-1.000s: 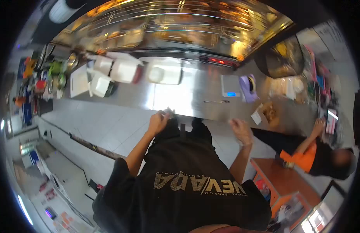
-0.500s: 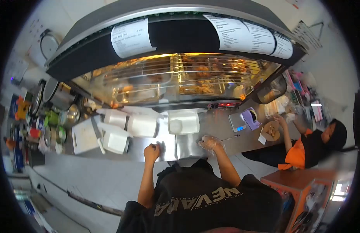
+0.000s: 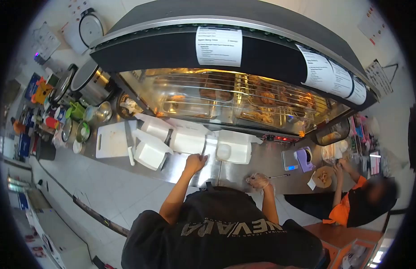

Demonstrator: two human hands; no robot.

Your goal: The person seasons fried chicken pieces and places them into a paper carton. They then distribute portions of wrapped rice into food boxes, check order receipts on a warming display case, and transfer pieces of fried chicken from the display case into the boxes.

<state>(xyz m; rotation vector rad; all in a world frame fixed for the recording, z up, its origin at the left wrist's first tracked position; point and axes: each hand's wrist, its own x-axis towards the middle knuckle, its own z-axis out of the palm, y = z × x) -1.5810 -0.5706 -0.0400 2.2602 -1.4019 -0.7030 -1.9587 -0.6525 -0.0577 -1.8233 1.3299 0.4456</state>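
My bare left hand (image 3: pixel 196 163) rests on the steel counter with its fingers curled, just below a white open takeaway box (image 3: pixel 188 140). Whether it holds anything is hidden. A clear plastic glove covers my right hand (image 3: pixel 258 181), which lies near the counter's front edge with loosely spread fingers and nothing visible in them. Beside its fingertips is a thin pen-like item (image 3: pixel 279 176). Between and ahead of my hands stands another white box (image 3: pixel 241 152), with a round pale shape in its left part. Further left is a white box (image 3: pixel 150 154) with its lid raised.
Ahead stands a heated display case (image 3: pixel 235 103) with trays of browned food. A knife (image 3: pixel 130 154) lies beside a white cutting board (image 3: pixel 113 140). To the right are a scale (image 3: pixel 289 160), a purple holder (image 3: pixel 304 159) and a co-worker (image 3: pixel 351 201) handling something near brown paper (image 3: pixel 323 177).
The view has turned, so the counter and boxes appear further right. My left hand is slightly nearer the boxes; my right hand stays beside the pen-like item. The co-worker's hands have come together.
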